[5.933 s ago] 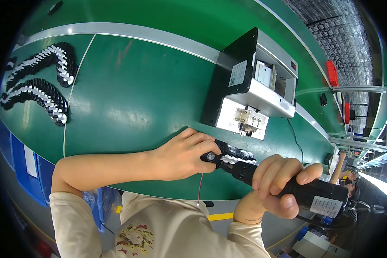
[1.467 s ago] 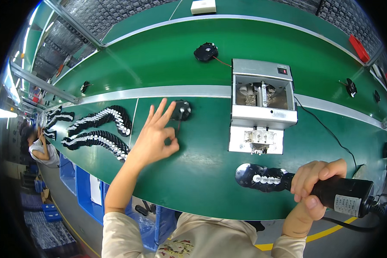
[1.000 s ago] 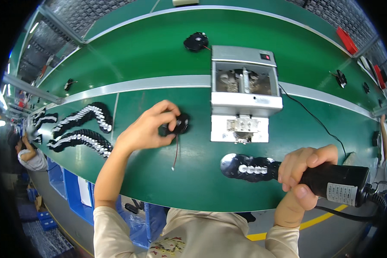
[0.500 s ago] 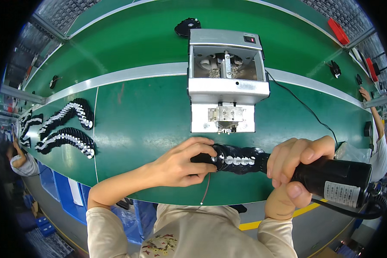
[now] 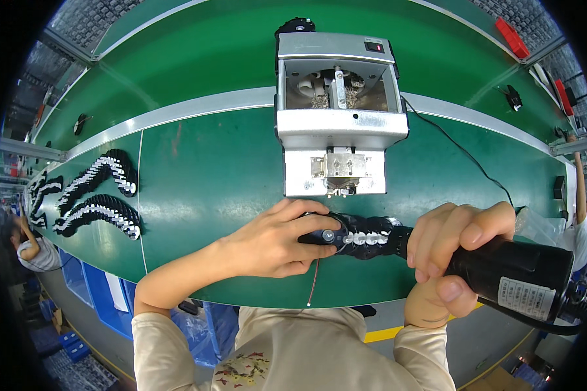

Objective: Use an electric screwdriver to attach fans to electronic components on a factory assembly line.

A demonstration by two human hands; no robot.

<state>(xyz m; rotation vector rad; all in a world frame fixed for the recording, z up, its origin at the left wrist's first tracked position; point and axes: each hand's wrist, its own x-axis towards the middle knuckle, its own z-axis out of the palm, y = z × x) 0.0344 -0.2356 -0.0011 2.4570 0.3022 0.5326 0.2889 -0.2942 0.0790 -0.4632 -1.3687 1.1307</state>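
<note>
My left hand [image 5: 277, 241] is closed around a black rounded part with a silver round spot [image 5: 328, 234], at the left end of a row of black parts with white discs [image 5: 370, 238]. A thin red wire [image 5: 314, 283] hangs from under the left fingers to the bench's near edge. On the right, my right hand [image 5: 453, 251] wraps around a thick black electric screwdriver [image 5: 512, 267] with a white label and a cable at its rear. Its narrow front end points left at the row of parts. Where the tip ends is hard to make out.
Beyond my hands stands a silver screw feeder [image 5: 339, 133], small metal pieces in its hopper. Two curved stacks of black parts [image 5: 98, 218] lie left. A black cable [image 5: 460, 146] runs right of the feeder, near a clear plastic bag [image 5: 538, 225]. Co-workers sit at both sides.
My left fingers have shifted on the black part, so its silver spot shows more plainly. The screwdriver and my right hand have moved slightly right. The whole view has shifted a little.
</note>
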